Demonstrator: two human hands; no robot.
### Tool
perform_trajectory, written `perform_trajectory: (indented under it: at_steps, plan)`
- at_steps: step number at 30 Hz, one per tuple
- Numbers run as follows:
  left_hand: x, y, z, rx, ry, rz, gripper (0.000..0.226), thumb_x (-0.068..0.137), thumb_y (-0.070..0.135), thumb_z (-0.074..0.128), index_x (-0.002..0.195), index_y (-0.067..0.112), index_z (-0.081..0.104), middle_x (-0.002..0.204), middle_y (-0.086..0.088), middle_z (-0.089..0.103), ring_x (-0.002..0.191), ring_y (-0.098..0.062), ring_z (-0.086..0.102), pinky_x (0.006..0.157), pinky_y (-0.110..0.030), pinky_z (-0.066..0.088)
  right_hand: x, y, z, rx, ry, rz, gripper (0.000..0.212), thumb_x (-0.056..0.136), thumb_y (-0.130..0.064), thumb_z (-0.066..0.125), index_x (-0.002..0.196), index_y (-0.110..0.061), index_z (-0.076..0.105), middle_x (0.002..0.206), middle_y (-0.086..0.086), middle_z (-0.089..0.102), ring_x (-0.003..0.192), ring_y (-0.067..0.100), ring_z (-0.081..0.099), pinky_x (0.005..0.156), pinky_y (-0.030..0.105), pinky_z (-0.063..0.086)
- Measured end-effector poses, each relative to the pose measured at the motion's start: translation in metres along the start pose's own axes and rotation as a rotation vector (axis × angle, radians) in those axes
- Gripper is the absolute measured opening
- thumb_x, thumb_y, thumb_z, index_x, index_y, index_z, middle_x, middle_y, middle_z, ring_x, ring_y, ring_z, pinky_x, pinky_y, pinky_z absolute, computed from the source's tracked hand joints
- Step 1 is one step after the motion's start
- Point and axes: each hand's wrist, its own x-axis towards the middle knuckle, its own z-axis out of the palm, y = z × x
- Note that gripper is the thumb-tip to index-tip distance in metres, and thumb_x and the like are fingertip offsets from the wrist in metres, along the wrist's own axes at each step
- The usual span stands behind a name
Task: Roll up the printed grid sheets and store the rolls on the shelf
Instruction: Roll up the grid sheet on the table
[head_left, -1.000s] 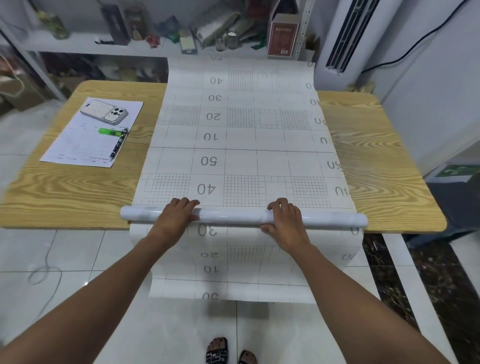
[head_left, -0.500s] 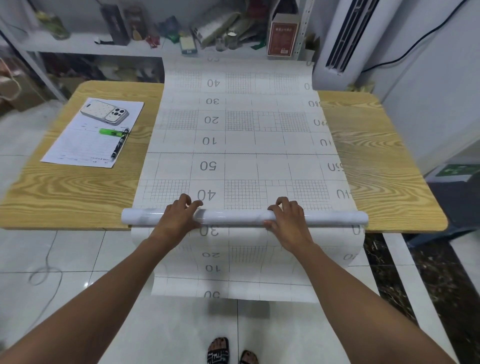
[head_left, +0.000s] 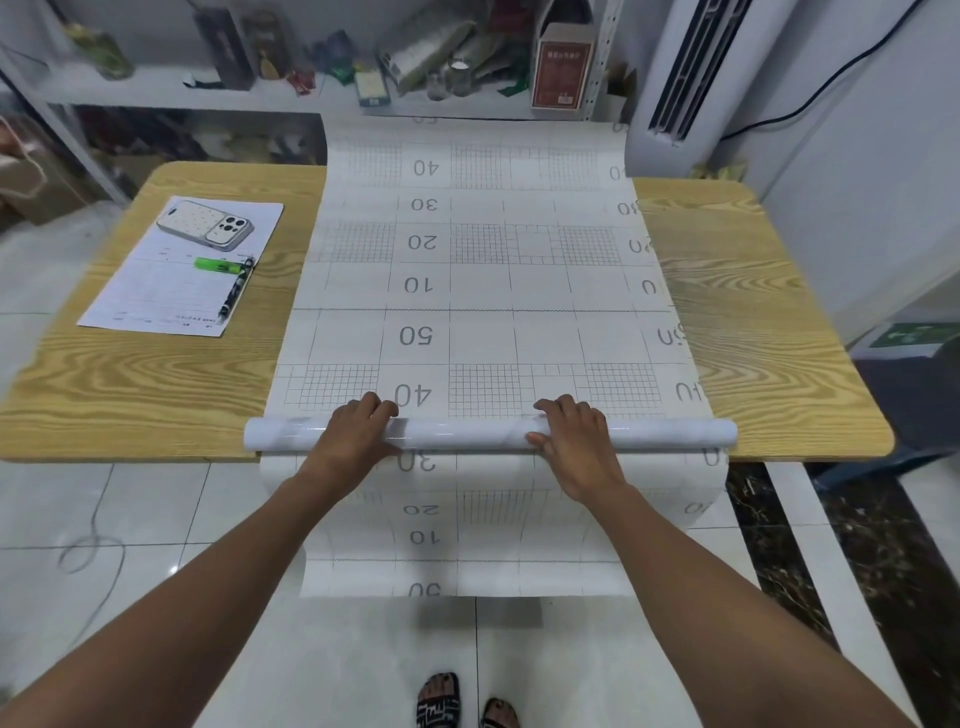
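Note:
A long printed grid sheet (head_left: 478, 291) with numbers lies across the wooden table (head_left: 156, 395). Its far end curls up toward the white shelf (head_left: 171, 91) and its near end hangs over the table's front edge. A glossy white roll (head_left: 462, 434) lies across the sheet at the front edge. My left hand (head_left: 353, 436) rests palm down on the roll's left part, fingers curled over its top. My right hand (head_left: 576, 441) grips the roll's right part the same way.
A paper form (head_left: 171, 280) with a phone (head_left: 205, 226), a green highlighter (head_left: 218, 265) and a pen (head_left: 236, 291) lies on the table's left. The shelf behind holds bottles and a red box (head_left: 561, 73). A white air conditioner (head_left: 691, 78) stands at the back right.
The fingers of both hands have crept a little forward over the top of the roll. The roll itself stays at the table's front edge.

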Motion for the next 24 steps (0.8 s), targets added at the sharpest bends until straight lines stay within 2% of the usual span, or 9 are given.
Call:
perform_trajectory:
  at_steps: [7, 12, 19, 24]
  plan:
    - [0.001, -0.005, 0.003, 0.060, 0.013, 0.010, 0.036, 0.078, 0.020, 0.069, 0.110, 0.006, 0.057, 0.104, -0.014, 0.058, 0.093, -0.033, 0.051, 0.082, -0.039, 0.036, 0.000, 0.002, 0.000, 0.069, 0.025, 0.025, 0.040, 0.090, -0.042, 0.052, 0.116, -0.011, 0.051, 0.112, 0.006, 0.052, 0.098, 0.024, 0.050, 0.096, 0.035, 0.031]
    - [0.001, -0.008, 0.004, 0.092, 0.022, 0.048, 0.033, 0.078, 0.019, 0.069, 0.107, 0.008, 0.059, 0.100, -0.012, 0.059, 0.090, -0.033, 0.051, 0.078, -0.040, 0.037, -0.001, 0.001, 0.002, 0.055, 0.066, 0.021, 0.040, 0.086, -0.040, 0.060, 0.108, -0.007, 0.056, 0.106, 0.010, 0.054, 0.093, 0.029, 0.050, 0.087, 0.038, 0.037]
    - [0.003, -0.012, 0.006, 0.069, 0.017, 0.043, 0.027, 0.087, 0.017, 0.057, 0.113, 0.012, 0.056, 0.107, -0.008, 0.057, 0.097, -0.029, 0.048, 0.082, -0.037, 0.032, -0.001, 0.002, 0.001, 0.034, 0.067, 0.029, 0.045, 0.081, -0.041, 0.066, 0.111, -0.008, 0.058, 0.111, 0.011, 0.052, 0.100, 0.031, 0.047, 0.090, 0.040, 0.037]
    - [0.003, -0.013, 0.007, 0.034, 0.010, 0.037, 0.026, 0.092, 0.019, 0.050, 0.116, 0.010, 0.055, 0.109, -0.010, 0.058, 0.101, -0.029, 0.045, 0.084, -0.037, 0.032, -0.003, 0.003, 0.002, 0.036, 0.065, 0.020, 0.051, 0.073, -0.043, 0.073, 0.110, -0.010, 0.060, 0.108, 0.011, 0.052, 0.095, 0.030, 0.048, 0.088, 0.041, 0.039]
